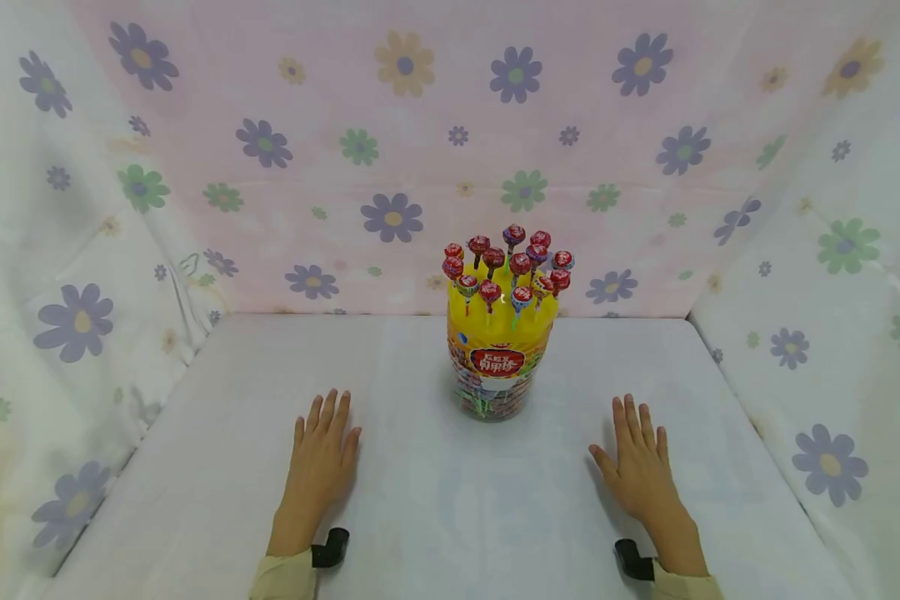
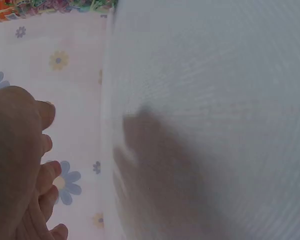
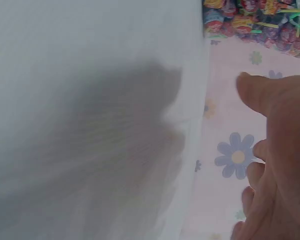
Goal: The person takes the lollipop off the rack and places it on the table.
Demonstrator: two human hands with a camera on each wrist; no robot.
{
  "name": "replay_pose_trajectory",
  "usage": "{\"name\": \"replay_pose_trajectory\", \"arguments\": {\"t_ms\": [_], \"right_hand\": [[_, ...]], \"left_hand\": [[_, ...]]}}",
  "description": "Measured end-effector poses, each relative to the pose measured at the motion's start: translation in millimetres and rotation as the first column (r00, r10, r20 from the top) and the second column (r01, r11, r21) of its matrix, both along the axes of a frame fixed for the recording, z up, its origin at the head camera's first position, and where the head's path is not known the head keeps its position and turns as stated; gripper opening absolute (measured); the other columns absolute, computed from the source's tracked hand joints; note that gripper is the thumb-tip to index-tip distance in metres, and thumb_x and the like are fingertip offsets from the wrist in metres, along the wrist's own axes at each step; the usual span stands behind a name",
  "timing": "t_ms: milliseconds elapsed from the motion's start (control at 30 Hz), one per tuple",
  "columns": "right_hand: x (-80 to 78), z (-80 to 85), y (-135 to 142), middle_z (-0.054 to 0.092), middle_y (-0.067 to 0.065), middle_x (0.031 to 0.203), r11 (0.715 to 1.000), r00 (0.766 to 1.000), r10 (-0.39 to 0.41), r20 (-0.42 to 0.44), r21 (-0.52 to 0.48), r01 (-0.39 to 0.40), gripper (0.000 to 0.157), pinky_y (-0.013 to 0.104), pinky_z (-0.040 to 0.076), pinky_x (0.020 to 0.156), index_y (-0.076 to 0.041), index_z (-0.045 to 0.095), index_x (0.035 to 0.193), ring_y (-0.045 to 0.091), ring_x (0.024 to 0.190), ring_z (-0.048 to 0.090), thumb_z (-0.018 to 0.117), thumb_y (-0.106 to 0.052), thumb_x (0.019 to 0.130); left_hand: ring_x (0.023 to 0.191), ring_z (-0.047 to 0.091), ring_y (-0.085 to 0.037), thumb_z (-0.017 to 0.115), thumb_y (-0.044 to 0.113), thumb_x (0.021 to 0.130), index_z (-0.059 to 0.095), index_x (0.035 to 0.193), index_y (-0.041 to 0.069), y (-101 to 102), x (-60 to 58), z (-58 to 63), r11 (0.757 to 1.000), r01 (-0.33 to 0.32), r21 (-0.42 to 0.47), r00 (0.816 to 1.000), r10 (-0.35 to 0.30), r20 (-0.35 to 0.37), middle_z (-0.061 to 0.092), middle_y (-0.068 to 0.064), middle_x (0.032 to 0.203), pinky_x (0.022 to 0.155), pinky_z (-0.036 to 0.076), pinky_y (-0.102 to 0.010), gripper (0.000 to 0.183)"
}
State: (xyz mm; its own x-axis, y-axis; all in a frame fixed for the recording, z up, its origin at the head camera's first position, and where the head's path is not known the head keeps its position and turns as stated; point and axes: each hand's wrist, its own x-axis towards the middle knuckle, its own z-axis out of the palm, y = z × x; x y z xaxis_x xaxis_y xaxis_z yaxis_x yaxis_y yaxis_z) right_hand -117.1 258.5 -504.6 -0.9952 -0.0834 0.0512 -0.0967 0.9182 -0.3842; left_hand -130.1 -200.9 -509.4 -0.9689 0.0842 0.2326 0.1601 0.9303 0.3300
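A clear tub (image 1: 497, 392) full of wrapped lollipops stands upright on the white table, its yellow lid (image 1: 502, 321) stuck with several upright lollipops (image 1: 490, 292) in mostly red wrappers. To the left of the tub my left hand (image 1: 318, 467) is held palm down over the table, fingers straight, holding nothing. On the tub's other side my right hand (image 1: 637, 467) lies likewise, palm down with the thumb spread. Neither hand touches the tub. Part of the tub's lollipop filling (image 3: 255, 20) shows at the top of the right wrist view.
The white table (image 1: 420, 517) runs back to a pink flowered cloth (image 1: 307, 208). Pale flowered cloths hang at the left (image 1: 67, 250) and right (image 1: 832, 292) sides. A black wrist mount (image 1: 332, 548) sits at each sleeve cuff.
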Motion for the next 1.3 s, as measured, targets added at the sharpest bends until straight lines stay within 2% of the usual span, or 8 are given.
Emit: {"name": "replay_pose_trajectory", "arguments": {"t_ms": [233, 467, 600, 733, 867, 1000, 1133, 1300], "right_hand": [[-12.9, 7.4, -5, 0.009, 0.033, 0.165, 0.976, 0.995, 0.103, -0.016, -0.19, -0.104, 0.09, 0.075, 0.017, 0.115, 0.005, 0.008, 0.16, 0.054, 0.15, 0.013, 0.067, -0.028, 0.099], [-43.9, 29.0, -22, 0.018, 0.021, 0.168, 0.902, 0.988, 0.155, 0.013, -0.411, -0.136, 0.102, 0.069, 0.024, 0.118, -0.01, 0.009, 0.164, 0.045, 0.151, 0.024, 0.077, -0.035, 0.091], [-62.8, 42.3, -36, 0.021, 0.017, 0.168, 0.847, 0.983, 0.179, -0.045, -0.501, -0.177, 0.105, 0.069, 0.027, 0.117, -0.014, 0.012, 0.164, 0.042, 0.151, 0.026, 0.081, -0.031, 0.087], [-81.7, 54.0, -51, 0.019, 0.012, 0.169, 0.789, 0.977, 0.18, -0.116, -0.575, -0.214, 0.109, 0.067, 0.028, 0.117, -0.017, 0.012, 0.164, 0.04, 0.152, 0.025, 0.085, -0.022, 0.083], [-98.6, 59.9, -64, 0.018, 0.01, 0.169, 0.732, 0.967, 0.188, -0.172, -0.631, -0.255, 0.117, 0.067, 0.027, 0.118, -0.02, 0.01, 0.164, 0.041, 0.152, 0.024, 0.088, -0.014, 0.078], [-109.3, 61.6, -74, 0.027, 0.01, 0.165, 0.667, 0.952, 0.208, -0.225, -0.679, -0.306, 0.117, 0.068, 0.027, 0.118, -0.021, 0.014, 0.163, 0.04, 0.151, 0.028, 0.089, -0.008, 0.075], [-109.3, 71.9, -85, 0.039, 0.013, 0.157, 0.618, 0.941, 0.219, -0.256, -0.711, -0.337, 0.113, 0.067, 0.029, 0.117, -0.017, 0.02, 0.161, 0.038, 0.146, 0.036, 0.089, -0.002, 0.073], [-116.7, 66.2, -88, 0.046, 0.012, 0.15, 0.611, 0.95, 0.184, -0.252, -0.728, -0.311, 0.109, 0.066, 0.035, 0.115, -0.019, 0.024, 0.159, 0.034, 0.139, 0.043, 0.089, -0.001, 0.073]], "left_hand": [[0.143, 0.037, -0.051, 0.056, 0.008, 0.102, 0.043, 0.149, -0.008, -3, -7.1, 7.8, 0.993, 0.086, 0.077, 0.995, -0.083, -0.047, 0.038, -0.031, 0.155, 0.114, 0.032, -0.068, 0.051], [0.132, 0.053, -0.047, 0.059, -0.001, 0.099, 0.06, 0.135, -0.007, 3, -39.3, 28.2, 0.946, 0.208, 0.247, 0.977, -0.189, -0.1, 0.053, -0.028, 0.146, 0.107, 0.046, -0.06, 0.036], [0.122, 0.062, -0.044, 0.062, -0.005, 0.096, 0.066, 0.124, -0.009, 12, -61.7, 51.9, 0.879, 0.32, 0.355, 0.943, -0.257, -0.214, 0.064, -0.026, 0.132, 0.103, 0.05, -0.059, 0.029], [0.109, 0.068, -0.038, 0.064, -0.004, 0.096, 0.069, 0.122, -0.005, 25, -82.7, 77.1, 0.81, 0.38, 0.447, 0.915, -0.257, -0.312, 0.07, -0.022, 0.121, 0.098, 0.054, -0.055, 0.027], [0.11, 0.068, -0.033, 0.063, 0.003, 0.099, 0.066, 0.128, -0.002, 43, -98.8, 101.1, 0.733, 0.384, 0.562, 0.921, -0.256, -0.295, 0.07, -0.019, 0.125, 0.1, 0.054, -0.051, 0.03], [0.116, 0.066, -0.031, 0.063, 0.009, 0.101, 0.065, 0.131, 0.0, 64, -109.2, 124.0, 0.634, 0.378, 0.675, 0.926, -0.268, -0.266, 0.068, -0.018, 0.128, 0.103, 0.054, -0.047, 0.032], [0.116, 0.066, -0.029, 0.063, 0.009, 0.101, 0.065, 0.131, 0.0, 83, -116.4, 140.6, 0.579, 0.397, 0.713, 0.918, -0.264, -0.297, 0.069, -0.017, 0.127, 0.1, 0.056, -0.038, 0.031], [0.117, 0.066, -0.029, 0.062, 0.006, 0.101, 0.062, 0.132, -0.004, 102, -122.7, 152.0, 0.534, 0.432, 0.727, 0.902, -0.255, -0.349, 0.068, -0.019, 0.127, 0.1, 0.056, -0.036, 0.033]]}}
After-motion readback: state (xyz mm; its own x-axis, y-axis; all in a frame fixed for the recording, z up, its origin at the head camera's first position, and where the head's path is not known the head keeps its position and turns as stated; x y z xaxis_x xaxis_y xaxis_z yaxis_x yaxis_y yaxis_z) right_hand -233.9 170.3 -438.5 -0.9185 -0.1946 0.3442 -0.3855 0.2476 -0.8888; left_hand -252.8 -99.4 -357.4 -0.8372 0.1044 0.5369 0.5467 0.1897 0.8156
